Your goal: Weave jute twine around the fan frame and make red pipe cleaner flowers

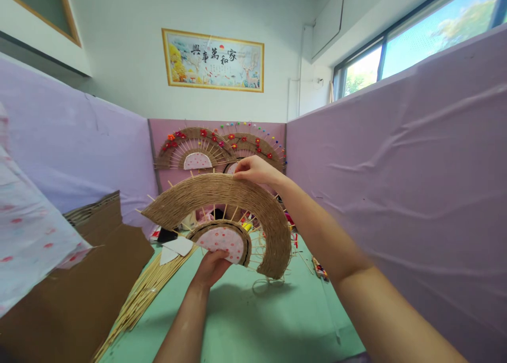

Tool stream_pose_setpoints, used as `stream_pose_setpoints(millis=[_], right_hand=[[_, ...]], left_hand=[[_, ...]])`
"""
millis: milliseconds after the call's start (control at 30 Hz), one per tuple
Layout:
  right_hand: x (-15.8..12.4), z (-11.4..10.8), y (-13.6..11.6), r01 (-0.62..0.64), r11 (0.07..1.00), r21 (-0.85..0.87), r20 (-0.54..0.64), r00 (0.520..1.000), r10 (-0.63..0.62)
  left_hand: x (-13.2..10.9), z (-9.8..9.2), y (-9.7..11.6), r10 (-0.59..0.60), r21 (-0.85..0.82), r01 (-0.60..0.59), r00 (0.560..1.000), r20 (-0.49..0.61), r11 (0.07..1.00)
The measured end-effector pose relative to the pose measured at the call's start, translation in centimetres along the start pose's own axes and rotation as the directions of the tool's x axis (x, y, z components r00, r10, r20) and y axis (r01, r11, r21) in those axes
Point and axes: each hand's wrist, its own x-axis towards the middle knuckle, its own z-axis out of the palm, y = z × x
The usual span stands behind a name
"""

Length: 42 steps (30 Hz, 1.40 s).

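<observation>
I hold up a half-round woven fan (222, 202) made of tan twine wound over thin sticks, with a pink dotted fabric half-disc (222, 241) at its centre. My left hand (212, 265) grips the fan from below at the fabric centre. My right hand (255, 170) pinches the top of the outer twine arc, fingers closed on it. A loose end of twine (267, 285) curls on the green table under the fan.
Two finished fans with red flowers (198, 146) lean on the back partition. A bundle of thin sticks (146, 294) and brown cardboard (79, 294) lie at left, white paper pieces (176, 247) beside them. Purple cloth partitions wall both sides; small colourful bits (319, 270) lie at right.
</observation>
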Motion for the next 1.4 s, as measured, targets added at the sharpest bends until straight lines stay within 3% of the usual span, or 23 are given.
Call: stream_pose_setpoints(millis=[133, 300, 400, 533, 933, 1033, 1133, 1200, 1400], right_hand=[[0.4, -0.1, -0.6, -0.014, 0.990, -0.139, 0.107, 0.994, 0.029], [1.7, -0.6, -2.0, 0.043, 0.995, -0.094, 0.062, 0.997, -0.037], [2.9, 0.1, -3.2, 0.104, 0.985, -0.134, 0.127, 0.988, -0.087], [4.2, 1.1, -4.8, 0.101, 0.950, -0.296, 0.226, 0.974, -0.033], [7.0, 1.3, -6.5, 0.143, 0.872, -0.469, 0.547, 0.821, 0.160], [7.4, 1.3, -7.1, 0.162, 0.862, -0.481, 0.519, 0.845, 0.131], [7.7, 2.0, -7.8, 0.207, 0.867, -0.453, 0.433, 0.901, 0.011], [8.0, 2.9, -8.0, 0.237, 0.867, -0.438, 0.401, 0.915, -0.047], [8.7, 4.4, -8.3, 0.246, 0.837, -0.488, 0.488, 0.872, 0.028]], left_hand=[[-0.1, 0.0, -0.1, 0.011, -0.005, -0.011, 1.000, -0.008, 1.000], [-0.3, 0.4, -0.1, -0.002, 0.003, 0.002, 1.000, 0.023, 1.000], [-0.4, 0.6, 0.0, -0.011, 0.001, 0.011, 0.999, 0.042, 1.000], [-0.4, 0.7, 0.0, -0.010, -0.001, 0.010, 0.998, 0.056, 1.000], [-0.6, 1.2, -0.2, 0.012, -0.017, -0.011, 0.997, 0.071, 1.000], [-0.6, 1.1, -0.3, 0.002, -0.013, -0.001, 0.995, 0.096, 1.000], [-0.5, 1.1, -0.4, 0.005, -0.017, -0.003, 0.997, 0.079, 1.000], [-0.5, 1.1, -0.4, 0.006, -0.023, -0.004, 0.998, 0.069, 1.000], [-0.5, 1.0, -0.6, 0.005, -0.024, -0.004, 0.997, 0.075, 1.000]])
